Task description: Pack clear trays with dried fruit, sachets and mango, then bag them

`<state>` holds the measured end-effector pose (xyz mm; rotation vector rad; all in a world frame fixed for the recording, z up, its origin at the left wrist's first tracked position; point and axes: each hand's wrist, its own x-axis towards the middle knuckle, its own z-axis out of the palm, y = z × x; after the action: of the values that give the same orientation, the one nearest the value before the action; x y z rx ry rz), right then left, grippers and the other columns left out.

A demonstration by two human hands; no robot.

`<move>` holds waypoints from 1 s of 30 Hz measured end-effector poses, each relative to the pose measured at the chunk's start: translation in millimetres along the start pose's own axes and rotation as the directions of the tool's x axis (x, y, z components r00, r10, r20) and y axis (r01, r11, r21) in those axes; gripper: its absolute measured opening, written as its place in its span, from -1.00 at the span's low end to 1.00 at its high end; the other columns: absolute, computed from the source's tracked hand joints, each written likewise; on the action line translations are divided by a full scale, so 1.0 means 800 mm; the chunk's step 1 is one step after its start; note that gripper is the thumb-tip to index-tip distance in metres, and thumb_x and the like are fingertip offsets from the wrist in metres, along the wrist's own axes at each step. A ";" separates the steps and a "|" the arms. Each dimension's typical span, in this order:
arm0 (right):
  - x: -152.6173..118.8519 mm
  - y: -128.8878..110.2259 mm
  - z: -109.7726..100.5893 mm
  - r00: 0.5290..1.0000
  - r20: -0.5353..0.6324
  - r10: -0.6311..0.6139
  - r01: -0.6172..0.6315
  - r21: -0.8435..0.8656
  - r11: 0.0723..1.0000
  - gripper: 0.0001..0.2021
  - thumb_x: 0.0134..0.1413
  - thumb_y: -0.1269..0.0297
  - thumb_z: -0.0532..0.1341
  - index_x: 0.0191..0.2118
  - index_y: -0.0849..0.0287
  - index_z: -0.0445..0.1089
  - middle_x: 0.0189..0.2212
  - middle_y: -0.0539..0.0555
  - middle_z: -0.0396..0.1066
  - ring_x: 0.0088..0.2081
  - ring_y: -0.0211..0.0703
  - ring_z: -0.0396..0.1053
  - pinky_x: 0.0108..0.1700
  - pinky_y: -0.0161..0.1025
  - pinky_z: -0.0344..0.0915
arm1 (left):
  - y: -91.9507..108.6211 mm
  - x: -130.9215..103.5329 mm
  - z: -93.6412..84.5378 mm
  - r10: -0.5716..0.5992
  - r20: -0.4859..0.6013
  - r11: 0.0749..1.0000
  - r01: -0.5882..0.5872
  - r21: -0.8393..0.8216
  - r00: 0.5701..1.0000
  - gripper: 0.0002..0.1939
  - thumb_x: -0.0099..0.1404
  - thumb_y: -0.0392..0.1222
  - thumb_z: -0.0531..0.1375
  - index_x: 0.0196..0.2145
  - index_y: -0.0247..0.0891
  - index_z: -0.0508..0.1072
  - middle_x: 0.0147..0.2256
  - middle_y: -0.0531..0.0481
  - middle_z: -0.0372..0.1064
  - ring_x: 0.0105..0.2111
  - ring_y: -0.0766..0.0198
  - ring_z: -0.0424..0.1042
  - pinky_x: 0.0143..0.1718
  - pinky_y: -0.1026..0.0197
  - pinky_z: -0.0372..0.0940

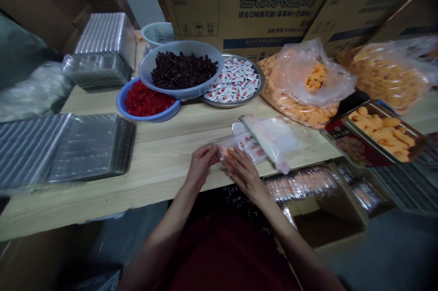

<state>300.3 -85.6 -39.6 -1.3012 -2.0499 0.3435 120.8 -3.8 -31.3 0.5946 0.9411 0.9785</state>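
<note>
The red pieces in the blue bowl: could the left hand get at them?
Probably yes: bare table lies between the left hand and the blue bowl. But the hand is at the packet, and the pale bowl overhangs some red pieces.

Gap over tabletop (160, 145), bowls (185, 94) behind, trays (85, 145) left

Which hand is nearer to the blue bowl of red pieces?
Left. The left hand is in front-right of the blue bowl; the right hand is farther right, on the packet.
</note>
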 end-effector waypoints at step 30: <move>0.006 -0.025 0.016 0.937 -0.335 0.099 -0.064 0.113 0.992 -0.65 0.42 0.41 0.04 0.15 0.08 0.47 0.13 0.16 0.51 0.26 0.00 0.38 0.38 0.27 0.20 | -0.052 0.004 0.031 0.086 0.050 0.986 -0.093 0.141 0.995 -0.79 0.00 -0.23 0.42 -0.48 -0.31 0.46 -0.48 0.06 0.41 -0.46 0.35 0.35 -0.37 0.30 0.25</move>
<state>276.2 -89.0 -36.2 -1.2866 -1.6720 0.2352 160.8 -20.6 -52.7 0.7823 0.9580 0.9792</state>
